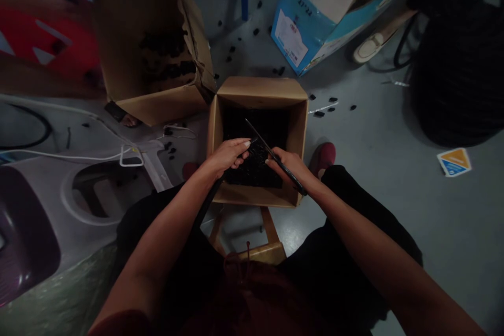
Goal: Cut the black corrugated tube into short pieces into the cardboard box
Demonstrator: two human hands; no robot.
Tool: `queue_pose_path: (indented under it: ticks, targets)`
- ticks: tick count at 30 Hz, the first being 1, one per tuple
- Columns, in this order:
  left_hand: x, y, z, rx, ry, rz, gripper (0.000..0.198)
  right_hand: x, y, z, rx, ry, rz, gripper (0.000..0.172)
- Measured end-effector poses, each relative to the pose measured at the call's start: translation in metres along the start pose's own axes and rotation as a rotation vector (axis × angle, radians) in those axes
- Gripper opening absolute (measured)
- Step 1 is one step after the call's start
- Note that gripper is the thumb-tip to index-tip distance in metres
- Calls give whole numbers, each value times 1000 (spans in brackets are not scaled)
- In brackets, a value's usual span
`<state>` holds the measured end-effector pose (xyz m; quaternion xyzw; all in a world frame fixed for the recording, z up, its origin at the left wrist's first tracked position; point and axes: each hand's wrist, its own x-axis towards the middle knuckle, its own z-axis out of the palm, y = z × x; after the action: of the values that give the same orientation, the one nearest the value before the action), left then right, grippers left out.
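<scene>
An open cardboard box point(258, 197) stands between my knees, with dark black pieces point(255, 168) inside. Over its opening, my left hand point(230, 155) pinches a small black ridged piece point(254, 141) between thumb and fingers. My right hand point(289, 163) is wrapped round the dark handle of what looks like a knife point(258, 134); its long thin blade points up and left, close beside the black piece. Whether blade and piece touch, I cannot tell. The pieces in the box are too dark to make out singly.
A second cardboard box point(145, 102) holding black pieces stands at the upper left, near a person in red point(47, 47). A blue box point(303, 21) is at the upper right, beside a person's shoe point(368, 48). A large black coil point(460, 73) sits right; a grey plastic stool point(59, 184) is left.
</scene>
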<state>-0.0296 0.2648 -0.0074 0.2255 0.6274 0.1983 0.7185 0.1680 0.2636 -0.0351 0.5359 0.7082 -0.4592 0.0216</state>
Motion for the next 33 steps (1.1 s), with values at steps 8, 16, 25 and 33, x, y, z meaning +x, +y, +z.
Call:
queue_pose_path:
  ticks: [8,16,25,33]
  targets:
    - [-1,-20,19,101,-117,-44,42,3,14,-4,81,31,103,12]
    - [-46,-53,51,324,-188,-5,64,-39,12,15,706,45,188,30]
    - [-139,-109,72,418,-231,288,68,-159,-2,66,1012,109,97,48]
    - [-227,-171,66,948,-47,430,58,-233,-23,105,1056,183,89,46]
